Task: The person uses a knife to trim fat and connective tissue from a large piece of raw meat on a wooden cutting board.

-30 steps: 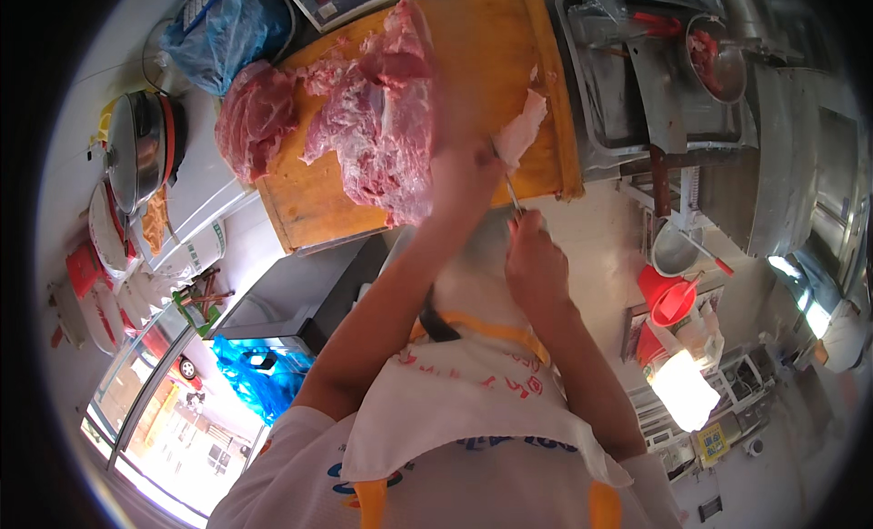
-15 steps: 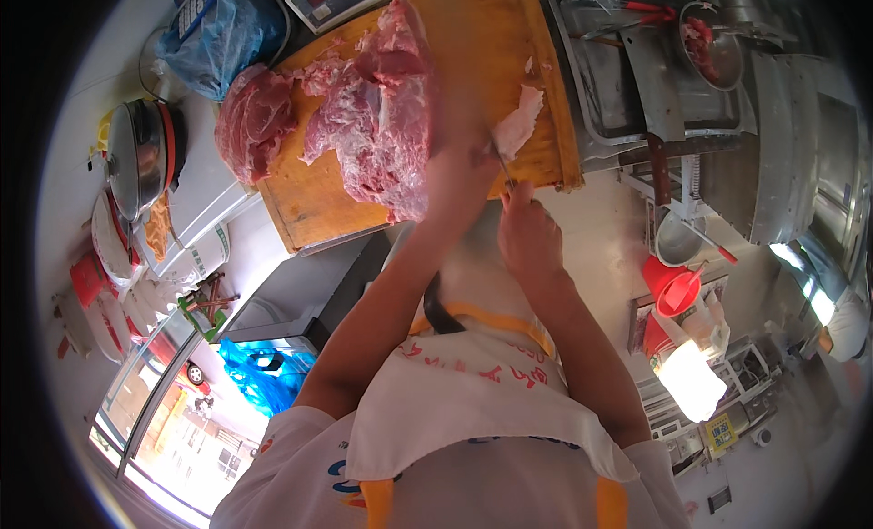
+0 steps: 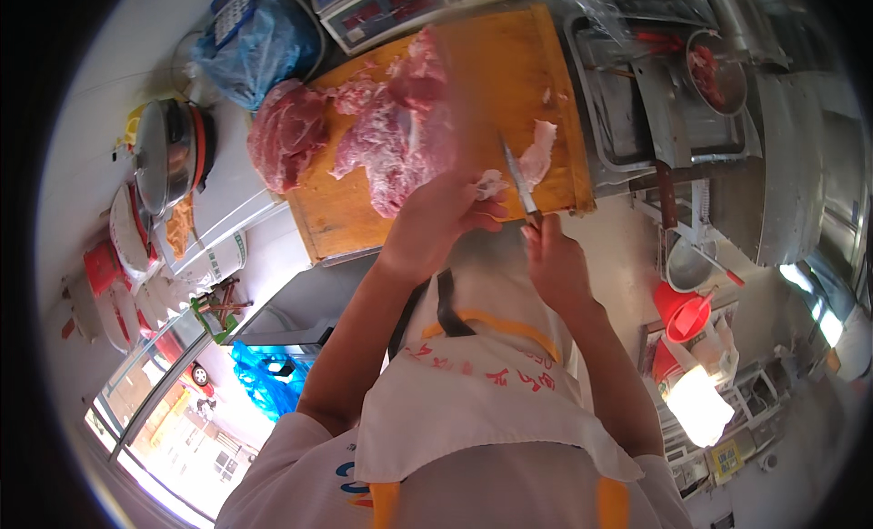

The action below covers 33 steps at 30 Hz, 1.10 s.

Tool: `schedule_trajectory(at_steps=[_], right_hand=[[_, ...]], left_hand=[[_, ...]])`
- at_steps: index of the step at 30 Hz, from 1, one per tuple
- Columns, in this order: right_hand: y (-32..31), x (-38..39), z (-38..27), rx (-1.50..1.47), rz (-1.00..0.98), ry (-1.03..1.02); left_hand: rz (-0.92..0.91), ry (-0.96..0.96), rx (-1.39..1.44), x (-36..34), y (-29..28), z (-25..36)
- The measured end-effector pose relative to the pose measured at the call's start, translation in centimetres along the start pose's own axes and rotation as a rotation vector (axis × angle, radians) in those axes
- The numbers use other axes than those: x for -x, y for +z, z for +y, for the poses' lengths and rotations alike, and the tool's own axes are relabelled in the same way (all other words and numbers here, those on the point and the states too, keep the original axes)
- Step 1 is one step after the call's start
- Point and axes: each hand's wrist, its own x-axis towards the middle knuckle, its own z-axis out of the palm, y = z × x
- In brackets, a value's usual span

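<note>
A large slab of raw meat (image 3: 400, 133) lies on the wooden cutting board (image 3: 509, 83), with a rounder cut of meat (image 3: 289, 133) at its left, partly over the board's edge. My left hand (image 3: 432, 221) is at the slab's near right side, its fingers closed on a small pale scrap of fat (image 3: 491, 184). Closed around its handle, my right hand (image 3: 556, 263) holds a narrow-bladed knife (image 3: 519, 178), tip pointing away from me. A flat pale strip of fat (image 3: 539, 152) lies just right of the blade. A blurred patch hides the slab's right edge.
Behind the board stands a scale (image 3: 386, 15); a blue plastic bag (image 3: 259, 51) sits at its left. To the right are a metal tray (image 3: 600, 120), a cleaver (image 3: 659, 120) and a bowl (image 3: 727, 97) with meat bits. A lidded pan (image 3: 164, 156) is far left.
My left hand has drawn back toward me and left from the knife, with the fat scrap showing at its fingers. The knife blade is now in plain view; the whole view has shifted slightly.
</note>
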Motion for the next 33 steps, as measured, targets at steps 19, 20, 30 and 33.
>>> schedule_trajectory(at_steps=[19, 20, 30, 33], right_hand=[[-4.4, -2.4, -2.8, -0.288, 0.156, -0.051], [-4.6, -2.4, -2.8, -0.287, 0.18, -0.067], [-5.5, -2.5, -2.0, -0.411, 0.192, -0.018], [-5.4, -2.9, -0.7, -0.384, 0.178, 0.013]], left_hand=[[-0.008, 0.507, -0.474, 0.2, -1.0, 15.1], [0.033, 0.529, -0.419, -0.1, -1.5, 16.7], [0.57, 0.262, -1.326, -9.0, -14.9, 16.5], [0.641, 0.493, -1.449, -10.0, -14.1, 16.9]])
